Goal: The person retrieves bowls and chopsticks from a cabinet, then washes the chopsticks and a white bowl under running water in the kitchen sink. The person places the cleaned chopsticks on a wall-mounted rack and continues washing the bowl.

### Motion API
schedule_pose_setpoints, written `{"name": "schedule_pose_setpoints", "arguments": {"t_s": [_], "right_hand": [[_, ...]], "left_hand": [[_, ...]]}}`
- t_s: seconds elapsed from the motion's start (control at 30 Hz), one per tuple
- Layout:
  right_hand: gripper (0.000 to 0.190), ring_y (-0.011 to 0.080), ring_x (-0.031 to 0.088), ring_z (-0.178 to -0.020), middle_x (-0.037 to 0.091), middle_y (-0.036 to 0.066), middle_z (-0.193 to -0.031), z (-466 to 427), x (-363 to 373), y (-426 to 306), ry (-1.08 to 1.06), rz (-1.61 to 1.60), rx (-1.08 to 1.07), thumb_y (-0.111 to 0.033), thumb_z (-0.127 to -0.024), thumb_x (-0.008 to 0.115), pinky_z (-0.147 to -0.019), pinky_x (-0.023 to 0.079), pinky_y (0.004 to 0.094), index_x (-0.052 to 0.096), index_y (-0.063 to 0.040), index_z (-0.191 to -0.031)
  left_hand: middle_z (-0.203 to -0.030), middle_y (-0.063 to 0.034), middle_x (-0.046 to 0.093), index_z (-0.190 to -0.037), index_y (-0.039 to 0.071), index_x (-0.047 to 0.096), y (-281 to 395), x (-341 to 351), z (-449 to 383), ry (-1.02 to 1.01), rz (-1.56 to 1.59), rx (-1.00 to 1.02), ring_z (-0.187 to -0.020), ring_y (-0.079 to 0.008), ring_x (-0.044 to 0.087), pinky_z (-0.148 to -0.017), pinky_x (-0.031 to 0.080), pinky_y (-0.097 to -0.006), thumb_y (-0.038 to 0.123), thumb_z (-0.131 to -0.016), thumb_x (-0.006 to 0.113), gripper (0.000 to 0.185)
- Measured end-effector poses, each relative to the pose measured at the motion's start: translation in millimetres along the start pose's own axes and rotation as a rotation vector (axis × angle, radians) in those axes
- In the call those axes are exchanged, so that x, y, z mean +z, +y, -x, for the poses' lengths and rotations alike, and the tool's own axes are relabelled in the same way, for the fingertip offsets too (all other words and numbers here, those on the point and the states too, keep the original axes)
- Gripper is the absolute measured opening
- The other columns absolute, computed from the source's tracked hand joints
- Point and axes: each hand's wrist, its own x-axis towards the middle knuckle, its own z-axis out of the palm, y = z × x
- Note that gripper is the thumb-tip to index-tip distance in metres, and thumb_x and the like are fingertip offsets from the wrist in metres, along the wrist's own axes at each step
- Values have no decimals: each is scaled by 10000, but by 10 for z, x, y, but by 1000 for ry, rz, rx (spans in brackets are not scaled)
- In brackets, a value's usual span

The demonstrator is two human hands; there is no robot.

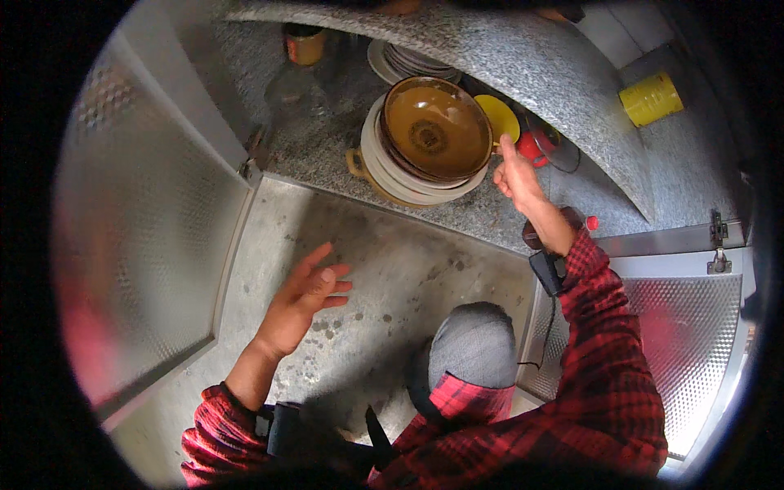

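A glossy brown bowl point(436, 119) tops a stack on the granite shelf point(318, 165) of an open cabinet. Beneath it are more brown bowls, white dishes point(404, 191) and a brown dish with a side handle point(354, 163). At the bowl's right rim is my right hand point(517, 174), thumb raised and fingers curled. A small yellowish piece shows by the thumb; whether I grip it, and whether it belongs to the bowl or the yellow cup point(499, 116) behind, is unclear. Fingers apart, my left hand point(309, 303) hovers with nothing in it above the stained floor point(361, 343).
Textured door panels stand swung out at left point(153, 233) and right point(686, 324). A curved granite edge point(520, 55) overhangs the shelf. Around the stack are stacked plates point(383, 64), a clear jar point(297, 92), a red item point(533, 150) and a dark bottle point(539, 229). A yellow can point(650, 99) stands above.
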Motion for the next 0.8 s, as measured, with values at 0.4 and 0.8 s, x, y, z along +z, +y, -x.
{"name": "schedule_pose_setpoints", "arguments": {"t_s": [0.4,0.8], "right_hand": [[735,380,360,-1301,318,161,-1475,-483,211,511,-336,-475,224,-641,-929,382,-1013,356,596,323,-118,-1443],[442,245,581,-1084,590,84,-1226,-884,308,663,-338,-566,137,-432,-973,468,-953,455,515,525,-114,-1274]], "left_hand": [[-1280,-188,533,-1455,61,304,-166,-108,-481,139,-66,-155,-1099,-275,582,-910,509,-385,360,-960,555,631],[-1358,-164,469,-1464,70,291,-259,-34,-879,168,-47,-184,-1147,-272,549,-934,498,-393,378,-949,571,662]]}}
